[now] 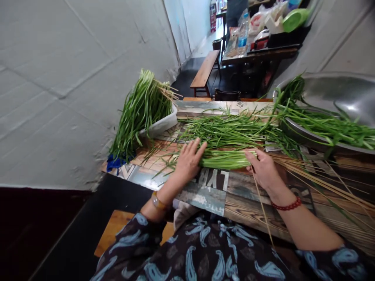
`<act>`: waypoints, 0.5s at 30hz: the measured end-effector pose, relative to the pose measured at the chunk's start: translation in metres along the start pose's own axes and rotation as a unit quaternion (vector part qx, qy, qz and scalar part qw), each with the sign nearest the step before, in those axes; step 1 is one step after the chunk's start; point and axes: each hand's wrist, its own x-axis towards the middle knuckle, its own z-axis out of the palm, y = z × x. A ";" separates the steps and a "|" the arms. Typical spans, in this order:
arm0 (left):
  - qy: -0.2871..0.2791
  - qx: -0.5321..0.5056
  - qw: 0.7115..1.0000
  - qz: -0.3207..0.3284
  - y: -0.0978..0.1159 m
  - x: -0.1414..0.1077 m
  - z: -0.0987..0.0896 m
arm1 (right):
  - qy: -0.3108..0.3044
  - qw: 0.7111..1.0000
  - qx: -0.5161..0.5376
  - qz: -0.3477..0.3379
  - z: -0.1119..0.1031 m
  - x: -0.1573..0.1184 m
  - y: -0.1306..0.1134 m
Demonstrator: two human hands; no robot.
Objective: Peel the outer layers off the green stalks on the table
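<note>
On our table (pixel 240 195): a small bunch of chives (pixel 224 160) lies sideways right in front of us, between our two hands, with its pale ends to the right.
Left hand (pixel 189 160): ours lies palm down at the leafy end of the bunch, with its fingers a bit spread.
Right hand (pixel 263 168): our thumb and fingers pinch the pale ends, and one thin straw (pixel 263 212) hangs down from there.
Brown bangle (pixel 159 203): we wear it on the left.
Red bracelet (pixel 286 205): we wear it on the right.
Loose chives (pixel 228 132): just past our bunch, they lie in a messy row.
White tub (pixel 164 125): on our left, near the wall (pixel 58 50), it holds a big pile of chives (pixel 140 101) that flops over the side.
Blue cloth (pixel 115 162): it peeks out under those leaves.
Steel bowl (pixel 336 88): on our right, it has chives in it too, and some poke over the rim.
Dry straws (pixel 307 174): they lie beside our right hand.
Farther off: we see a wooden bench (pixel 206 69) and a water bottle (pixel 243 37).
</note>
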 end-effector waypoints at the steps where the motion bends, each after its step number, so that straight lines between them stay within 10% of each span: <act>1: 0.019 0.016 0.999 -0.029 -0.016 0.002 -0.005 | 0.013 1.000 0.012 -0.009 0.001 -0.001 -0.004; 9: 0.119 0.067 0.975 -0.174 -0.109 -0.034 -0.046 | 0.122 0.984 0.120 -0.053 -0.002 -0.005 -0.053; 15: 0.152 -0.023 0.971 -0.184 -0.103 -0.091 -0.036 | 0.151 0.979 0.071 -0.118 -0.013 -0.014 -0.094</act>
